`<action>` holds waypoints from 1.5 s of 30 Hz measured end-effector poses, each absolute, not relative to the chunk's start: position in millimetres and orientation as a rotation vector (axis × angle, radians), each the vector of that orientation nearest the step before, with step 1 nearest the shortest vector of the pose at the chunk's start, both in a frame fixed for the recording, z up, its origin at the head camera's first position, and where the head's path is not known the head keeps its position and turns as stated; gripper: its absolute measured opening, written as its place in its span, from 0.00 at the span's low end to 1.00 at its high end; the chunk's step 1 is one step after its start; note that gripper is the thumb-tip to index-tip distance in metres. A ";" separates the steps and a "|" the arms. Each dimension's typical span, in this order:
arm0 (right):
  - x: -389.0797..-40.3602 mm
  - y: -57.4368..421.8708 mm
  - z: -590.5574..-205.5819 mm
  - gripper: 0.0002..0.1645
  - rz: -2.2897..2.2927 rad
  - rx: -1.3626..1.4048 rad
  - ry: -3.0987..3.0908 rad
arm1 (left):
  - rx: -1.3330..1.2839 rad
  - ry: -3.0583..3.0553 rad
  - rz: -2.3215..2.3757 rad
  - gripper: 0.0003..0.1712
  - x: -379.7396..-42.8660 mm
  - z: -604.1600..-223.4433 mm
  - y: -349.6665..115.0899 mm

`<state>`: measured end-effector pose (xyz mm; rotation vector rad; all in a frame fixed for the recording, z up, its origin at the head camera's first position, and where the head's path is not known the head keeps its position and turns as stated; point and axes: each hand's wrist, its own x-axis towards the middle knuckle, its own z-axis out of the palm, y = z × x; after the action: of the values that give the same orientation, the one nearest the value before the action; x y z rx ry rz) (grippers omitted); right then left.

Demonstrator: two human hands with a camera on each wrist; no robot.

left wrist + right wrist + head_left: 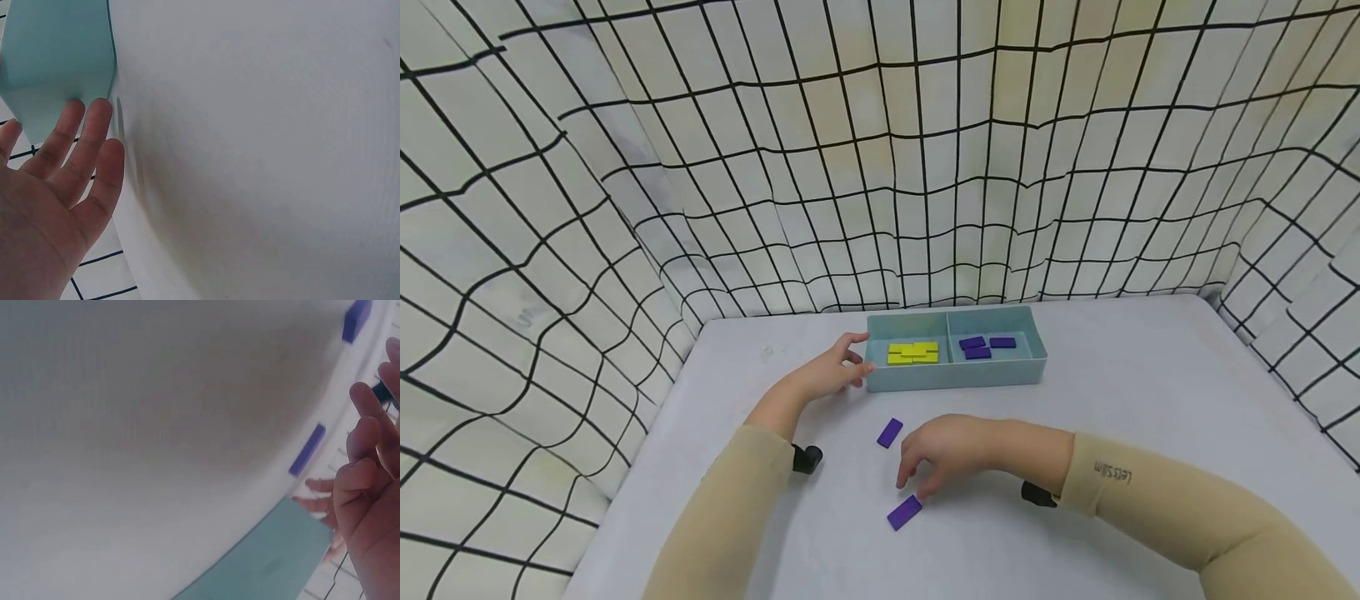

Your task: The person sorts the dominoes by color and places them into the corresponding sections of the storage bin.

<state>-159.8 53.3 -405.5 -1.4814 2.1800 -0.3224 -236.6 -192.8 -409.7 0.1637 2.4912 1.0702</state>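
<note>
A light-blue two-compartment box [955, 377] stands at the back of the table. My left hand [835, 369] is at its left end, with thumb and index finger at the rim; the left wrist view shows the fingers [95, 122] extended against the box's end wall [56, 94]. Yellow blocks [913, 353] lie in the left compartment, three purple blocks [977, 353] in the right. My right hand [951, 454] hovers over the table, fingertips pointing down beside a purple block [905, 512], nothing visibly held. Another purple block [890, 433] lies between this hand and the box.
White walls with a black grid netting [925, 167] rise behind the table and on both sides. The white tabletop [1150, 400] stretches right of the box. A black wrist device [807, 459] is strapped on the left arm, another [1038, 494] on the right.
</note>
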 end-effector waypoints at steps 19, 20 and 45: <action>-149.1 48.6 -420.1 0.19 -0.212 -1.707 2.135 | 0.185 2.494 1.078 0.42 -238.0 -409.9 -194.6; -148.8 48.4 -420.5 0.19 -0.210 -1.716 2.134 | 0.185 2.495 1.078 0.42 -238.0 -410.0 -194.5; -157.2 57.6 -414.2 0.18 -0.217 -1.666 2.244 | 0.192 2.491 1.065 0.41 -238.1 -410.3 -194.4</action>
<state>-157.2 57.6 -414.2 -1.6656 2.2441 -0.2174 -238.1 -194.4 -410.3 0.1919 2.4914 1.0654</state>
